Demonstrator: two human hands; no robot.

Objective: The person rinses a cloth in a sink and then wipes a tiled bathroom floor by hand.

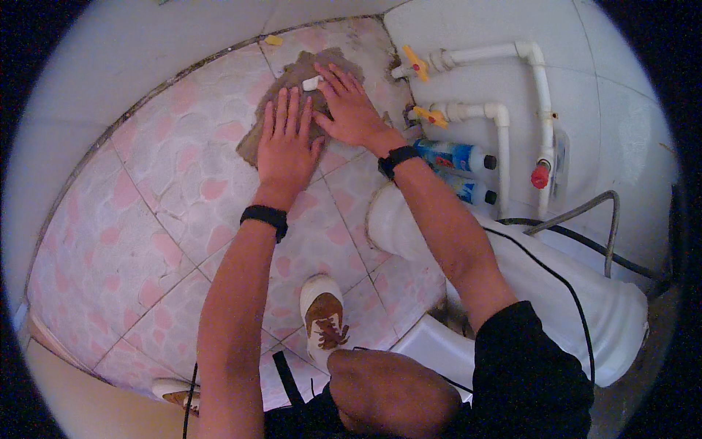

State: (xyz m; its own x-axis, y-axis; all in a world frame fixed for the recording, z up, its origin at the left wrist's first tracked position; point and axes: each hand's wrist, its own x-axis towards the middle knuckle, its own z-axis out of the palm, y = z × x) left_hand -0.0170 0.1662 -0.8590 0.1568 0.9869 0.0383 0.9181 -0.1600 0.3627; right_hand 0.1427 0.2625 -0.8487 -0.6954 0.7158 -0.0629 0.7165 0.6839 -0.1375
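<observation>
My left hand (288,134) lies flat, palm down and fingers apart, on a brown cloth or rag-like sheet (249,144) spread over the tiled floor. Just to its right, my right hand (351,107) also presses on the brown material with spread fingers. A small white object (312,83) sits by the fingertips of my right hand; whether they touch it I cannot tell. Both palms hide part of the brown material, and its exact kind is unclear. Under it are floor tiles (181,192) with a pink and grey stone pattern.
A small yellow piece (273,40) lies near the far wall. At right, white pipes (540,99) carry yellow-handled valves (430,117) and a red-handled tap (540,175). Bottles with black caps (455,156) stand beside a white ceramic fixture (548,296). A shoe (323,318) is on the floor.
</observation>
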